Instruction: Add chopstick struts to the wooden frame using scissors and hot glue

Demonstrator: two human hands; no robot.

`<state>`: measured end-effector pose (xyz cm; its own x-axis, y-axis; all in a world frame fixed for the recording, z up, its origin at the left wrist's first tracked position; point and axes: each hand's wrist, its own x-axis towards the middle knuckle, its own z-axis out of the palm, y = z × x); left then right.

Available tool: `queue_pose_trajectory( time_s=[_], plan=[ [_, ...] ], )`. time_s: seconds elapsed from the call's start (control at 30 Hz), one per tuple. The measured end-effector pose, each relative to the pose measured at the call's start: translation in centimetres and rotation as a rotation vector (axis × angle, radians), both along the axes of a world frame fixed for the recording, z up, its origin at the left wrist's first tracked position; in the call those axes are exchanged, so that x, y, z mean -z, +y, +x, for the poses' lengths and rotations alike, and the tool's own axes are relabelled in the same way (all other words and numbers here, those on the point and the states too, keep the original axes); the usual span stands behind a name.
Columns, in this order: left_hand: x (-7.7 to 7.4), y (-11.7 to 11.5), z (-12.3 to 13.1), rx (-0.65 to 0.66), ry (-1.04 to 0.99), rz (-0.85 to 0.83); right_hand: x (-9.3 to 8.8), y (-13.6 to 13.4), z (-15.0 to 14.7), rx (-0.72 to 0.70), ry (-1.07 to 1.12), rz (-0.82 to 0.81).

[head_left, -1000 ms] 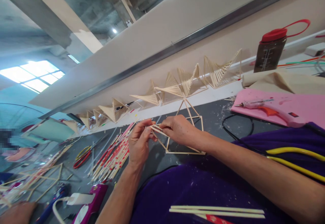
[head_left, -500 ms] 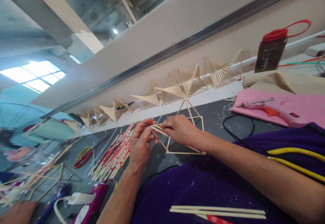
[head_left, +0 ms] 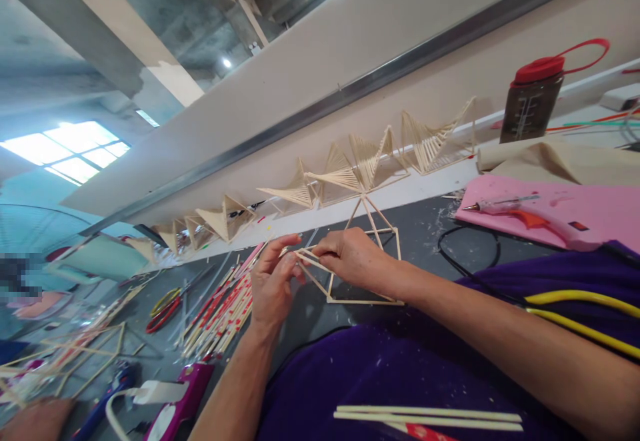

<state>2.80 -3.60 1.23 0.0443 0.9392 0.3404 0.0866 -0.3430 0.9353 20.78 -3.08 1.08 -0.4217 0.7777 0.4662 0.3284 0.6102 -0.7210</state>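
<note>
An open frame of thin wooden sticks stands on the grey table, its struts meeting at peaks. At the frame's left corner, my left hand is closed, thumb and fingers pinched around the stick ends. My right hand pinches a thin wooden stick that slants toward that same corner; its fingertips partly hide the stick. Sticks with red markings lie in a bundle left of my left hand. Loose pale sticks rest on the purple cloth in front of me.
Finished-looking stick models line the wall. A pink glue gun lies at right, near a red-lidded bottle. Scissors, a purple power strip and another person's hand are at left.
My left hand has shifted slightly left, and its fingers have loosened a little at the corner, showing more of the stick ends. My right hand keeps its pinch almost in place.
</note>
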Motion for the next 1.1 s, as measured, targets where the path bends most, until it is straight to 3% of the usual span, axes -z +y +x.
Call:
queue_pose_trajectory(
  time_s=[0.27, 0.67, 1.1],
  plan=[
    [-0.4, 0.4, -0.9, -0.013, 0.046, -0.003, -0.1, -0.2, 0.1, 0.039, -0.020, 0.016],
    [-1.0, 0.8, -2.3, 0.016, 0.311, -0.007, 0.3, 0.1, 0.0, 0.026, -0.006, 0.033],
    [-1.7, 0.6, -1.7, 0.028, 0.335, 0.008, 0.7, 0.5, -0.1, 0.000, -0.016, 0.108]
  ],
)
